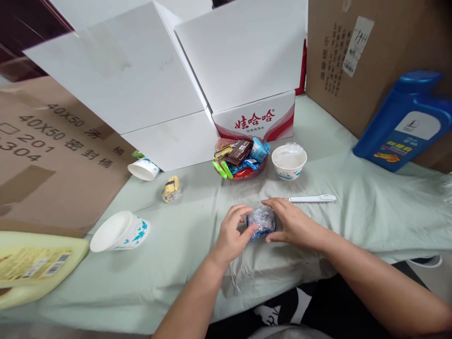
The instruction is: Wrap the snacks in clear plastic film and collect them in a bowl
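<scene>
A small blue packet bundled in clear plastic wrap [261,222] rests on the cloth-covered table in front of me. My left hand [233,233] grips its left side, with the thumb laid across the front and the fingers curled behind. From the right, my right hand [291,223] closes round the same bundle, fingers at the far edge and thumb at the near edge. Just beyond the right hand lies a slim white-handled tool [312,198], its left end hidden by the hand. Behind is a reddish bowl [250,173] heaped with wrapped snacks.
A paper bowl covered with plastic film [289,162] stands right of the snacks. Leftward are a yellow wrapped snack [171,189], a tipped paper bowl [136,233] and another paper bowl [144,169]. White boxes [243,56], cartons, a blue bottle [406,127] and a yellow jug [42,268] surround the table.
</scene>
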`<control>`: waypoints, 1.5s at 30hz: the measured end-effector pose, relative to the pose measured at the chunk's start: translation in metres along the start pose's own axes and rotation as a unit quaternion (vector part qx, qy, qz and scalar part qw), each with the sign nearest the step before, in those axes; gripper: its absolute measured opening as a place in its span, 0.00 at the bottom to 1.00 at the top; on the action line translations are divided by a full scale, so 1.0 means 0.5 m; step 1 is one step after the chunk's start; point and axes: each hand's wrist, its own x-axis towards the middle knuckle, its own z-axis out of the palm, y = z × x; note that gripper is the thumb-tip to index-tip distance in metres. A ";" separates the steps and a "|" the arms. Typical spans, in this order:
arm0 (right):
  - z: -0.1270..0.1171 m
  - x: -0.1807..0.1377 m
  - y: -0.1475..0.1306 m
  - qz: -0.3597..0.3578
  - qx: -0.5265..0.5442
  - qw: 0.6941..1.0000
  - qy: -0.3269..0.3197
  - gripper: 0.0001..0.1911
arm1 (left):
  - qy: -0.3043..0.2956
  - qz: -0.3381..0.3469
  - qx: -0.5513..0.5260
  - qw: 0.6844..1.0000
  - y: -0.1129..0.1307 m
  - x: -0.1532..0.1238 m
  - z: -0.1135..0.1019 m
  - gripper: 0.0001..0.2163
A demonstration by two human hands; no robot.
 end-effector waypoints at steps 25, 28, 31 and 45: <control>0.000 0.003 -0.007 -0.007 -0.051 0.998 0.046 0.11 | 0.021 -0.151 -0.262 0.953 -0.011 -0.011 0.015 0.11; -0.008 0.004 0.004 -0.007 -0.005 0.994 0.105 0.03 | 0.080 -0.154 -0.288 0.942 -0.027 -0.004 0.006 0.02; -0.021 0.002 0.018 0.027 0.069 0.981 0.180 0.04 | 0.176 -0.230 -0.394 0.872 -0.038 0.008 -0.005 0.04; -0.065 -0.008 0.054 0.142 -0.011 0.936 0.322 0.09 | 0.286 -0.294 -0.329 0.850 -0.084 0.017 -0.042 0.13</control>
